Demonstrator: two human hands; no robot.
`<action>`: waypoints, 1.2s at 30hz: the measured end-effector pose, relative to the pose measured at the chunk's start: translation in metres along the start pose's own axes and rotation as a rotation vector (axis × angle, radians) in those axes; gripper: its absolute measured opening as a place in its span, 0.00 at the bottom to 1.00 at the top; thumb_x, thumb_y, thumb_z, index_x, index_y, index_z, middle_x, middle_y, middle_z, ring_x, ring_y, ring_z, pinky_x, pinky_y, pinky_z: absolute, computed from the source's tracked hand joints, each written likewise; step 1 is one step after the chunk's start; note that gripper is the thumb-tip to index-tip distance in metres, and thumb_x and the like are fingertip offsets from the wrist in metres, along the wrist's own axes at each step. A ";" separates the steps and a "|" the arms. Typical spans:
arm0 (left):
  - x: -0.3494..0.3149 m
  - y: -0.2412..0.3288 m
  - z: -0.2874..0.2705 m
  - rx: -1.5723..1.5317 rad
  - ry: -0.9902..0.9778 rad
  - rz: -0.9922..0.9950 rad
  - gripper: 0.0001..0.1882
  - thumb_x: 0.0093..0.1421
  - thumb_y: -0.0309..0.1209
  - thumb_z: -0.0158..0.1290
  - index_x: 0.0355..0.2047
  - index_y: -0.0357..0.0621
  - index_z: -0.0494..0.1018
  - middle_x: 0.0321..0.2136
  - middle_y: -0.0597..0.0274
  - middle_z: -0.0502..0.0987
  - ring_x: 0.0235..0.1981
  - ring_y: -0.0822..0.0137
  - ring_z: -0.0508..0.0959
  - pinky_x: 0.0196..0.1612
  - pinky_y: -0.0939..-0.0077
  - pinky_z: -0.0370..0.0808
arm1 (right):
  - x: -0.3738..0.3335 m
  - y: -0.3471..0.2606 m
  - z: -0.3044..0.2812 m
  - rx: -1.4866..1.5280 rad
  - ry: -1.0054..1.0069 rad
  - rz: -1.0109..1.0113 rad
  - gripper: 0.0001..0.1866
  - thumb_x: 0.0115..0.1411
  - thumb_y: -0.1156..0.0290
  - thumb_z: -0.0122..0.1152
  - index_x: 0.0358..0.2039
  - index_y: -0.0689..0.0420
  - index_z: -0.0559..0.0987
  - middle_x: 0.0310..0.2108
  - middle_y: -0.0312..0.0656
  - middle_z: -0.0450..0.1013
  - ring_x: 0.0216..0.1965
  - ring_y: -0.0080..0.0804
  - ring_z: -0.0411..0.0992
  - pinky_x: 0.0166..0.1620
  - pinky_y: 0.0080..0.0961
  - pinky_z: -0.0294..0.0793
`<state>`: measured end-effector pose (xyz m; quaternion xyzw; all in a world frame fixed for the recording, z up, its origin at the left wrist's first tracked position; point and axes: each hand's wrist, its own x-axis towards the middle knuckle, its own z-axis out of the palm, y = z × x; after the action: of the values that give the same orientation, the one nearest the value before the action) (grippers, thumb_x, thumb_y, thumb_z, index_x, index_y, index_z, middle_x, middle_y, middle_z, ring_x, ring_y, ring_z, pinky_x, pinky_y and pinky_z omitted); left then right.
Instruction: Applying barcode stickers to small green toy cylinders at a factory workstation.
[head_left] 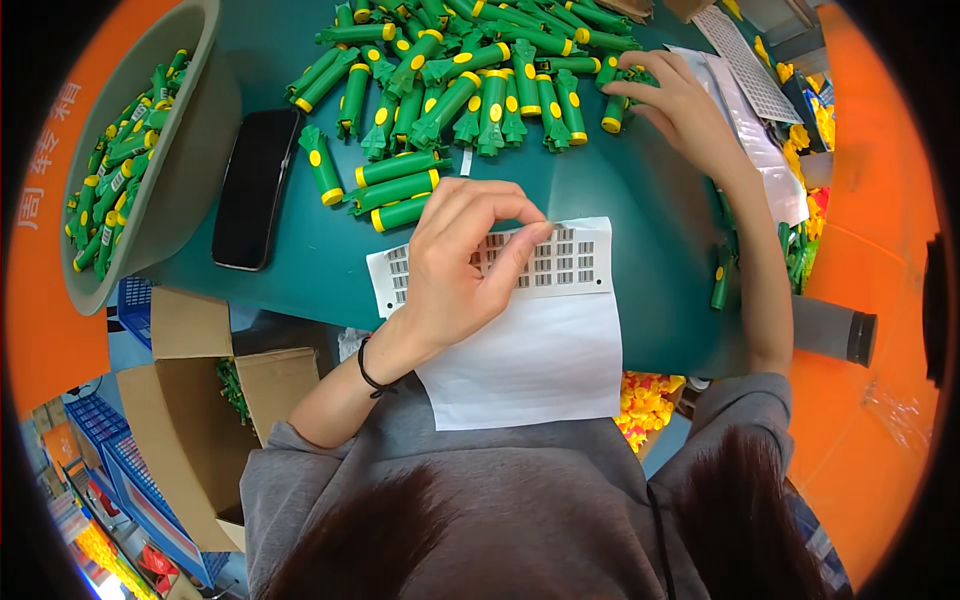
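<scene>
My left hand (465,250) is over a white sheet of small barcode labels (570,255), thumb and forefinger pressed together in a pinch. Whatever sits between those fingertips is too small to make out. The sheet lies on the green tabletop, its blank white backing (530,365) hanging toward my lap. Out to the right, my right hand (685,110) has its fingers bent around a green tube with a yellow end (612,118), at the right side of a heap of similar green tubes (490,110). Several tubes lie just beyond my left hand.
A grey-green tub (208,150) holding more green tubes stands at the left, beside a black phone (257,190). Open cardboard boxes (190,400) are below the table's left edge. Papers (765,170) lie at the right, near a grey cylinder (825,330). Yellow-red pieces (645,405) sit below the table.
</scene>
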<state>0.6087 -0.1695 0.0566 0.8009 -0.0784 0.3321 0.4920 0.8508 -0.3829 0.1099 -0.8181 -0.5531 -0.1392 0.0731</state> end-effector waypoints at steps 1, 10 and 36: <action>-0.001 0.000 -0.002 0.006 0.005 -0.003 0.07 0.53 0.22 0.66 0.31 0.42 0.79 0.33 0.60 0.80 0.36 0.60 0.76 0.39 0.70 0.72 | 0.005 0.005 0.004 0.007 -0.099 -0.105 0.20 0.57 0.81 0.64 0.50 0.50 0.80 0.56 0.40 0.70 0.60 0.46 0.65 0.59 0.37 0.70; 0.005 0.006 -0.011 -0.250 0.098 -0.043 0.29 0.49 0.27 0.72 0.51 0.42 0.73 0.52 0.58 0.75 0.50 0.62 0.77 0.48 0.69 0.76 | -0.030 -0.116 -0.018 1.109 0.112 0.273 0.18 0.58 0.78 0.67 0.49 0.63 0.77 0.52 0.45 0.69 0.54 0.33 0.69 0.55 0.25 0.70; 0.011 0.033 -0.025 -0.282 -0.319 -0.372 0.05 0.63 0.24 0.60 0.37 0.35 0.79 0.42 0.57 0.81 0.47 0.70 0.78 0.54 0.74 0.74 | -0.071 -0.184 0.022 1.499 0.374 0.467 0.21 0.57 0.91 0.63 0.52 0.65 0.78 0.55 0.47 0.71 0.55 0.32 0.72 0.59 0.28 0.72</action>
<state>0.5909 -0.1624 0.0951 0.7673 -0.0520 0.0917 0.6325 0.6590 -0.3700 0.0610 -0.6092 -0.2930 0.1529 0.7209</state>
